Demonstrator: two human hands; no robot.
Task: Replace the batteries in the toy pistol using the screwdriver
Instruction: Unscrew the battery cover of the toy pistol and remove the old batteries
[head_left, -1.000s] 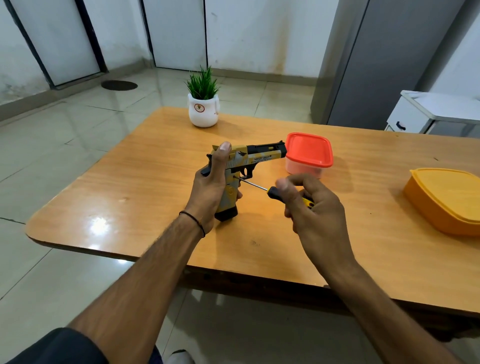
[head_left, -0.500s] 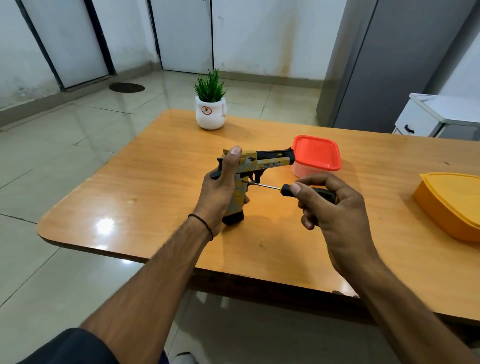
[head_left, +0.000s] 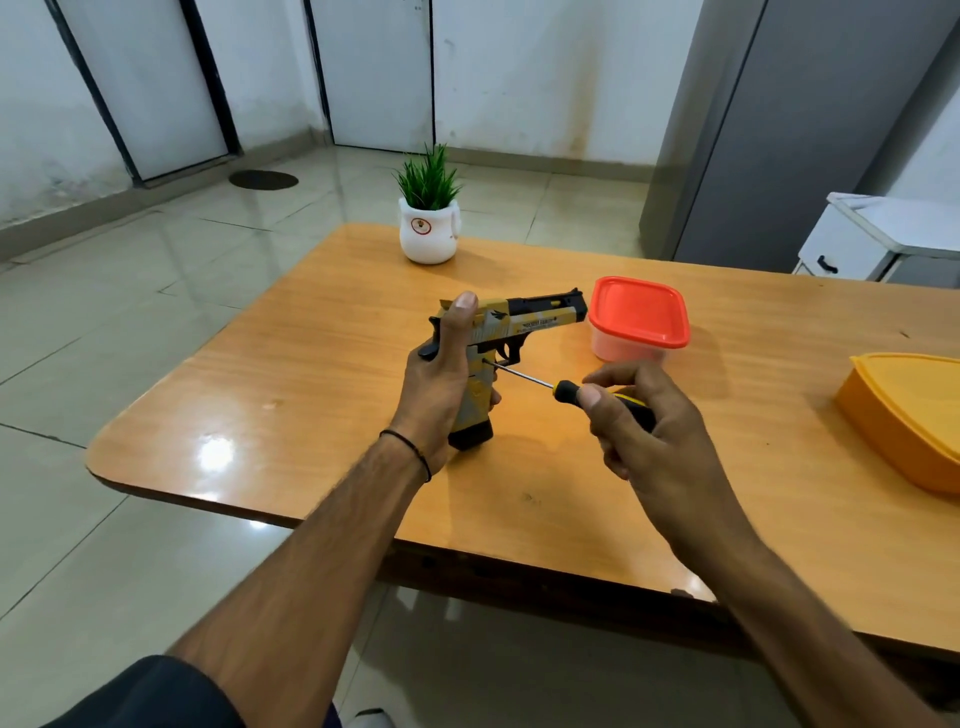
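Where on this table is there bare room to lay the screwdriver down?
The table is bare at left, between the plant pot and the near edge, beside the left hand. Another patch lies between the red-lidded box and the orange container. Crowded mid-table: toy pistol, screwdriver, right hand.

A plain indoor room, either a home or a small office; which one cannot be told. A glossy pale tiled floor (head_left: 130, 312) fills the left of the frame. Stained white walls (head_left: 545, 78) and dark-framed white doors (head_left: 379, 73) run along the top. A tall grey cabinet (head_left: 779, 130) and a white drawer unit (head_left: 852, 244) stand at upper right. The wooden counter (head_left: 311, 415) carries a potted plant (head_left: 428, 218), a red-lidded box (head_left: 639, 317) and an orange box (head_left: 909, 410).
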